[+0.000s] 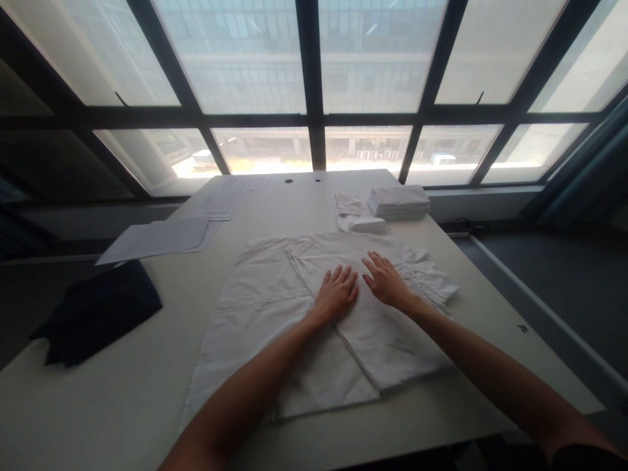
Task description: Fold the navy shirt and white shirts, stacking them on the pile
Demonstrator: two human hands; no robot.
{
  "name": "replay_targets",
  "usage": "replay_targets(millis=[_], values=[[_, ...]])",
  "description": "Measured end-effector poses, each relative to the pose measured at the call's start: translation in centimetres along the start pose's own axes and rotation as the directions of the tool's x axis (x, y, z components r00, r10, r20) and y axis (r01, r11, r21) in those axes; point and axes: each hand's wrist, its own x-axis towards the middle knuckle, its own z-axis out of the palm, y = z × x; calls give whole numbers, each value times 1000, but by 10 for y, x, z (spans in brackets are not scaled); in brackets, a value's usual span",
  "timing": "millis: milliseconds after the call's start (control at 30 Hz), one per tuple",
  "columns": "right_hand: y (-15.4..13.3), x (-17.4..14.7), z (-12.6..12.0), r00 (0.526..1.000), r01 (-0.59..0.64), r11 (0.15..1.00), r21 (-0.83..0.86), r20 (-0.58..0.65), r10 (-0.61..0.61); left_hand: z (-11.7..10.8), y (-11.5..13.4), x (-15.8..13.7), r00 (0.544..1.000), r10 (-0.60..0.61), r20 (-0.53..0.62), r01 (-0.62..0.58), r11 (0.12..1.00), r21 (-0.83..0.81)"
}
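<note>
A white cloth garment [265,320] lies spread on the table, its right part folded over toward the middle, with bunched fabric at the far right. My left hand [338,292] rests flat on it near the fold's edge, fingers together and stretched out. Just right of it, my right hand [385,280] lies over the folded part with its fingers extended and slightly spread. Neither hand grips anything. The garment's exact kind is hard to make out.
Behind the garment are a stack of folded white cloths [400,201] and a smaller loosely folded white piece [360,216]. White paper sheets [159,239] and a dark folded cloth [105,311] lie on the left of the white table [289,203]. Windows stand beyond its far edge.
</note>
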Motion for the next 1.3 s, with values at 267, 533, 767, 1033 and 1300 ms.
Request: replay_targets(millis=[267,533,767,1033,1300], values=[[23,66,17,998,-62,996,-71,17,63,3,-3,1,1000,-1,7,1,1000,-9],[26,76,41,991,-95,995,17,-89,97,2,-3,1,1000,-12,24,12,1000,-2],[25,71,49,987,-105,994,27,-122,108,2,-2,1,999,-18,31,19,1000,-10],[28,113,33,962,-169,985,35,-210,173,0,-1,1,1000,-20,21,20,1000,-22],[48,184,24,982,-137,989,-62,-138,127,-1,0,0,999,-29,17,29,999,-37]])
